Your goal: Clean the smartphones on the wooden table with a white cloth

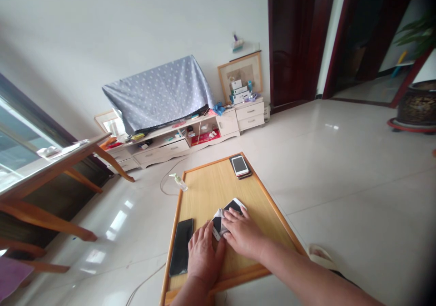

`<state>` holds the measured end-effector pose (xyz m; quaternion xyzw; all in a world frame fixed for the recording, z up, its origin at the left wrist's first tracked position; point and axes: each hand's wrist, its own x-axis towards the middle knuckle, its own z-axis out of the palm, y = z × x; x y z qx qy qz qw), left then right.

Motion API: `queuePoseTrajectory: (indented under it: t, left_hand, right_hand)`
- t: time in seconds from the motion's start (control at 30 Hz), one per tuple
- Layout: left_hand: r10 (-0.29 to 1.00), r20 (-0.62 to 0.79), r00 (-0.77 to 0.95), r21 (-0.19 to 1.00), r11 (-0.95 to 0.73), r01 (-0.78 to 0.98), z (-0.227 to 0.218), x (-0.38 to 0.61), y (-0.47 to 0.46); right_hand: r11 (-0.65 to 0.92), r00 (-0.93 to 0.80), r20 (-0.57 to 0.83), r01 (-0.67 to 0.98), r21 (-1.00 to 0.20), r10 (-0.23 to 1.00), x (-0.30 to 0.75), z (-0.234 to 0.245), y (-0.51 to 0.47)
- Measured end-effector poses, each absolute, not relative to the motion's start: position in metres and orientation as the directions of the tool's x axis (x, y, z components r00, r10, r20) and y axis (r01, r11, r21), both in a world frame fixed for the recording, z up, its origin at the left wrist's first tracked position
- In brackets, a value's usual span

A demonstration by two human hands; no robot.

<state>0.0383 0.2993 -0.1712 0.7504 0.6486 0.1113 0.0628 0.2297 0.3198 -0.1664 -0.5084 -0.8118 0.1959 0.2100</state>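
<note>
A white smartphone (235, 204) with a dark screen lies aslant on the small wooden table (207, 179). My right hand (243, 233) presses a light grey cloth (220, 215) onto the screen, its fingers bent over the cloth. At the phone's near left end, my left hand (205, 254) steadies it between thumb and fingers; part of that grip is hidden. Left of my left hand lies a larger black smartphone (181, 247). A clear pump bottle (179, 182) stands by the table's left edge.
At the table's far right corner, a white phone (240, 165) rests on darker ones. Beyond stands a low white cabinet (163, 154) below a blue cover (160, 92). A wooden table (51, 174) is at the left, a potted plant (417, 101) far right. Cables cross the floor.
</note>
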Motion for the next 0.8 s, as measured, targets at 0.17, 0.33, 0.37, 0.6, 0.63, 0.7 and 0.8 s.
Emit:
queuePoseTrajectory:
  t: [0.17,0.33,0.37,0.6,0.63,0.7,0.8]
  left_hand:
    - [0.989,0.079,0.124,0.235,-0.139,0.962,-0.17,0.039,0.298]
    - [0.988,0.084,0.127,0.238,-0.143,0.961,-0.172,0.038,0.299]
    - [0.989,0.084,0.124,0.238,-0.141,0.961,-0.172,0.038,0.299]
    - [0.988,0.077,0.133,0.241,-0.148,0.959,-0.171,0.037,0.299]
    - [0.988,0.081,0.133,0.241,-0.149,0.959,-0.171,0.037,0.299]
    - [0.989,0.083,0.126,0.24,-0.142,0.96,-0.171,0.037,0.299]
    - [0.99,0.077,0.117,0.239,-0.132,0.962,-0.171,0.038,0.298]
  right_hand:
    - [0.375,-0.367,0.128,0.758,-0.533,0.922,0.242,-0.162,0.323]
    - [0.31,-0.288,0.123,0.801,-0.513,0.95,0.247,-0.17,0.335]
    - [0.305,-0.283,0.123,0.805,-0.509,0.951,0.244,-0.172,0.335]
    - [0.404,-0.364,0.186,0.74,-0.537,0.913,0.228,-0.166,0.321]
    - [0.41,-0.37,0.188,0.734,-0.542,0.91,0.229,-0.165,0.32]
    - [0.394,-0.361,0.174,0.736,-0.551,0.916,0.235,-0.165,0.322]
    - [0.337,-0.308,0.147,0.769,-0.543,0.94,0.243,-0.169,0.33]
